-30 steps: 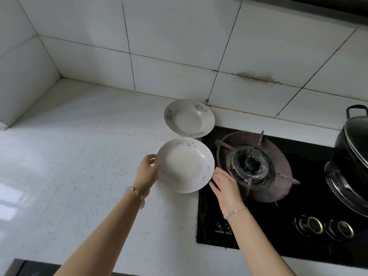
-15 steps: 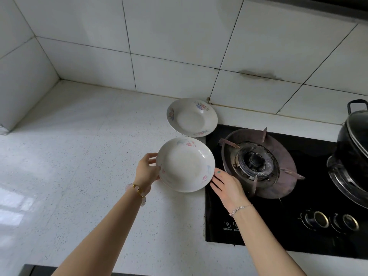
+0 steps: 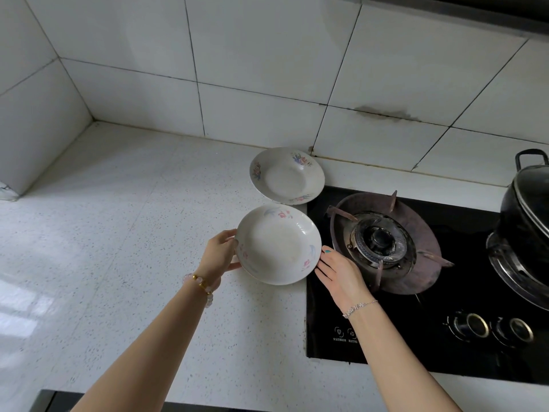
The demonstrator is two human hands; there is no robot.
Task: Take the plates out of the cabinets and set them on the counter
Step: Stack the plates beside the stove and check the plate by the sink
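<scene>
Beaded bracelet (image 3: pixel 199 288), silver chain bracelet (image 3: pixel 359 306)

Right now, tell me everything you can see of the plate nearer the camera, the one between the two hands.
The near plate is a deep, round white dish, glazed ceramic by its look, with faded pink and blue flowers around its rim. It is empty and upright, low over or on the speckled counter, beside the black stove's left edge. The left hand grips its left rim; the right hand lies open at its right rim. The far plate sits just behind it.

Right hand (image 3: pixel 341 270) off near plate (image 3: pixel 279 243) rim (fingers now just beside it); left hand (image 3: pixel 219 252) grip unchanged.
</scene>
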